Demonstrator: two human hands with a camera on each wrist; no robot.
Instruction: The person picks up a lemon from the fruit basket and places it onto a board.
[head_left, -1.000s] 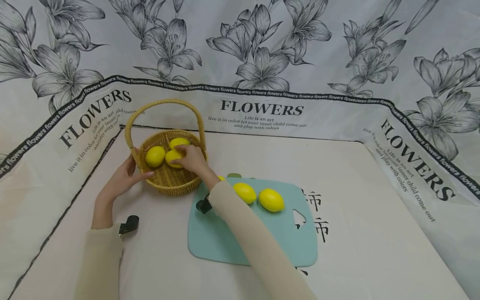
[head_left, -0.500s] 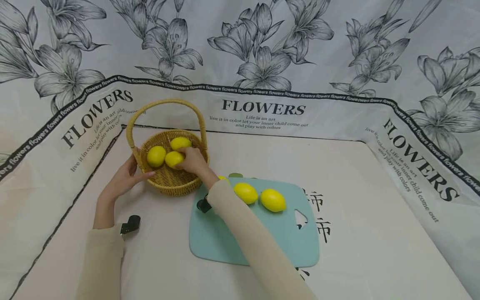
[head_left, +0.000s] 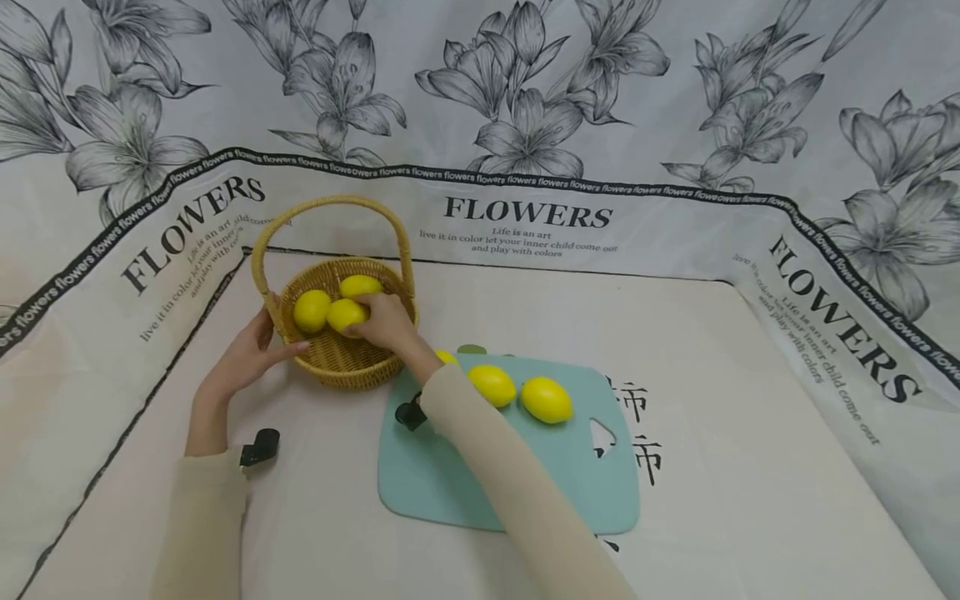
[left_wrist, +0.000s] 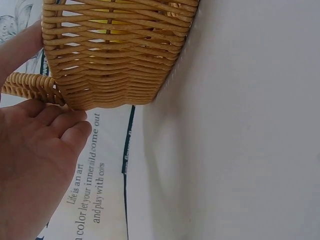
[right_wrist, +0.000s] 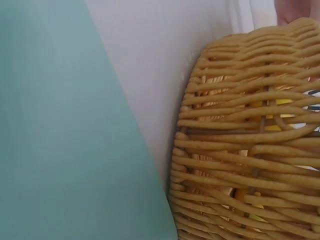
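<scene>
A wicker basket (head_left: 352, 377) with a tall hooped handle stands at the left of the table and holds three lemons. My left hand (head_left: 250, 354) grips its left side, thumb over the rim; in the left wrist view the left hand (left_wrist: 42, 150) has its curled fingers at the base of the handle. Inside the basket, my right hand (head_left: 390, 323) pinches the nearest lemon (head_left: 346, 317) from its right side. Another lemon (head_left: 312, 312) lies to the left of it, and the third lemon (head_left: 362, 286) is behind. The right fingertips are partly hidden by the lemon.
Right of the basket lies a pale teal cutting board (head_left: 442, 492), its edge close to the wicker. On it are a lemon (head_left: 491, 386), a second lemon (head_left: 547, 400) and one lemon (head_left: 447, 357) mostly behind my right sleeve. A flower-printed cloth (head_left: 525, 200) rises behind.
My right fingers have slid from over the top of the near lemon to its right side. The left hand and the basket have stayed in place.
</scene>
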